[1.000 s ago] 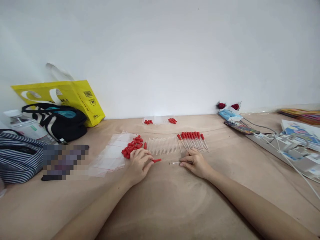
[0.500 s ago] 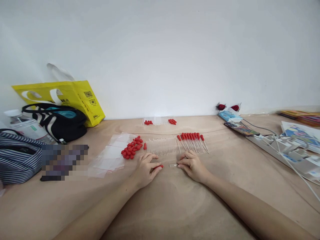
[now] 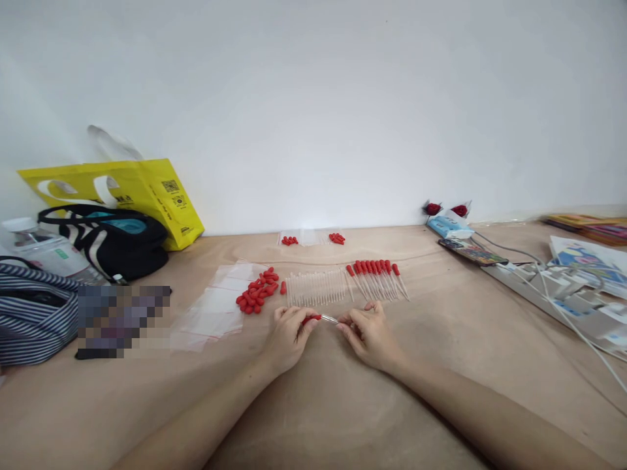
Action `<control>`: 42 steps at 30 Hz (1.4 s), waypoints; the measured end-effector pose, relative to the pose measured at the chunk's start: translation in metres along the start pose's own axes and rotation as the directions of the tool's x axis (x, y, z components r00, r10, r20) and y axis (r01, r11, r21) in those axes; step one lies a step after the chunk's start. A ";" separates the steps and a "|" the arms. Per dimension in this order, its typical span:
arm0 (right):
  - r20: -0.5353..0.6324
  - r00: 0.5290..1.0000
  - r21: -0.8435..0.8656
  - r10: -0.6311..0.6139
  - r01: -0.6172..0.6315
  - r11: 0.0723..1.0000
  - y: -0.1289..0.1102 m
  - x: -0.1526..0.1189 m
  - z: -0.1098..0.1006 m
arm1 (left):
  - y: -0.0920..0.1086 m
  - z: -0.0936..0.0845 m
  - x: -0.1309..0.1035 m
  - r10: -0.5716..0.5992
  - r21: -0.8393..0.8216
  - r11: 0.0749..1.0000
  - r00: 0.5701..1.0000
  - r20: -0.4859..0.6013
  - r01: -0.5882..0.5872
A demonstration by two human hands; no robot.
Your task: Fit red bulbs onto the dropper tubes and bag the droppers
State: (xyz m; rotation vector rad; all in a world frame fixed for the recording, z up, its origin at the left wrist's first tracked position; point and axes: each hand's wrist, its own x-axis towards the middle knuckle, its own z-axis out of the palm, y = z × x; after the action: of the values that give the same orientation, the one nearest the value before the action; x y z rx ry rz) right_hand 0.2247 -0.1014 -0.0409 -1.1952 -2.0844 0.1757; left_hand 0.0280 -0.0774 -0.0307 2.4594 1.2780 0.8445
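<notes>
- desk [image 3: 343,405]: tan surface, runs to a white wall; both forearms come in from the near edge.
- left side of desk: yellow bag [image 3: 147,189], black-and-white bag [image 3: 112,241], striped bag [image 3: 29,313], a water bottle [image 3: 34,245] behind.
- right side: power strip [image 3: 548,287] with white cables, printed papers beyond.
- clear zip bags [image 3: 215,307] lie flat, just left of a pile of loose red bulbs [image 3: 257,292].
- row of bare clear tubes [image 3: 316,287] side by side; right of it, a row of finished droppers [image 3: 377,277], red caps toward the wall.
- left hand [image 3: 287,336]: fingers pinched closed on a red bulb [image 3: 310,318].
- right hand [image 3: 369,333]: fingers pinched closed on a clear tube [image 3: 329,319].
- key relation: tube and bulb sit between the two hands, just above the desk, near the tube row. long axis runs left-right. bulb lies at the tube's left end, touching it; whether seated on it, cannot tell. each hand holds its own part, neither nearer.
</notes>
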 end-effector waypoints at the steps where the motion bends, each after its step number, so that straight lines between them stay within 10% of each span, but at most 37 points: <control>1: 0.000 1.000 0.004 -0.004 0.004 1.000 -0.001 0.000 0.001 | 0.001 0.000 0.000 -0.012 -0.017 1.000 1.000 0.006 0.012; 10: 0.021 0.997 0.031 -0.073 0.072 0.997 -0.002 -0.002 0.002 | 0.000 0.001 -0.002 -0.071 -0.078 0.994 0.997 0.026 0.073; 30: 0.061 0.982 -0.060 -0.179 0.183 0.981 0.001 -0.001 0.009 | 0.003 0.003 -0.006 0.260 0.029 0.965 0.966 -0.020 -0.259; 42: 0.129 0.974 -0.065 -0.185 0.195 0.979 0.004 0.006 -0.002 | -0.001 -0.001 -0.004 0.168 0.035 0.985 0.986 -0.007 -0.168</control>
State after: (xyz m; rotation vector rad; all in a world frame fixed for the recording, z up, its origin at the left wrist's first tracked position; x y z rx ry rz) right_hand 0.2268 -0.0942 -0.0384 -1.0439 -2.3178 0.0813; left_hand 0.0250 -0.0800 -0.0319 2.6221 1.1086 0.8832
